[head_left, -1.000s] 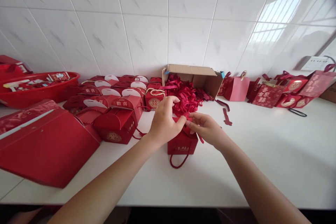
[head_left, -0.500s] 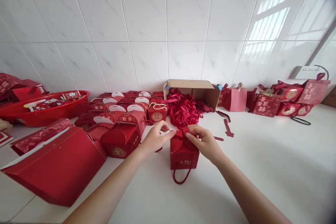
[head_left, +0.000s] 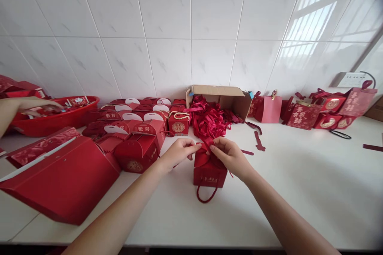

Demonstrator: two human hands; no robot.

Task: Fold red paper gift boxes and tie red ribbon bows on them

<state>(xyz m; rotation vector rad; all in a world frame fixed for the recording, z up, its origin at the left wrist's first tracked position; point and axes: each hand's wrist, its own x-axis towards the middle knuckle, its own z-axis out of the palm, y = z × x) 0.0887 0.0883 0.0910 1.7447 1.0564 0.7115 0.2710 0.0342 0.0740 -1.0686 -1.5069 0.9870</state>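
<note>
A small red gift box (head_left: 209, 173) stands upright on the white table in front of me, its rope handle (head_left: 207, 200) drooping over the near side. At its top, a red ribbon (head_left: 208, 142) is looped between my fingers. My left hand (head_left: 179, 153) pinches the ribbon at the box's left top edge, thumb against fingers. On the other side, my right hand (head_left: 229, 154) grips the ribbon with thumb and curled fingers. The knot itself is partly covered by my fingertips.
A cardboard box (head_left: 220, 91) spills red ribbons (head_left: 209, 117). Several red gift boxes (head_left: 137, 153) crowd the left, with a large red box (head_left: 62, 181) nearer. Another person's hand (head_left: 44, 105) reaches into a red basin (head_left: 60, 121). Finished-looking bags (head_left: 303, 116) stand at right.
A co-worker's hand has come into the basin at left. My hands stay at the box top, and the ribbon now stands in a taller loop. The view has tilted slightly downward.
</note>
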